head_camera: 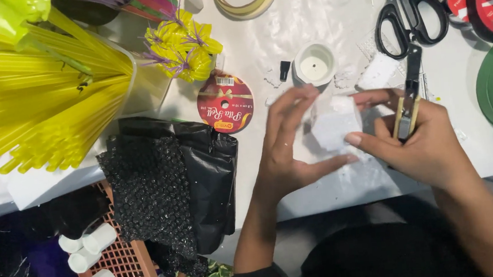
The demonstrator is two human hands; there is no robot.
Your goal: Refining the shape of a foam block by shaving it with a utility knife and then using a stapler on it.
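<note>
White table [319, 15] (cluttered) — both hands grip foam block [335, 122].

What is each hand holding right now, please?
Left hand: fingers curled on the white foam block.
Right hand: holds the same block and a small cutter.

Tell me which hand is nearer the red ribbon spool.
Left. The left hand lies just right of the red ribbon spool; the right hand is farther right, beyond the white foam block.
</note>
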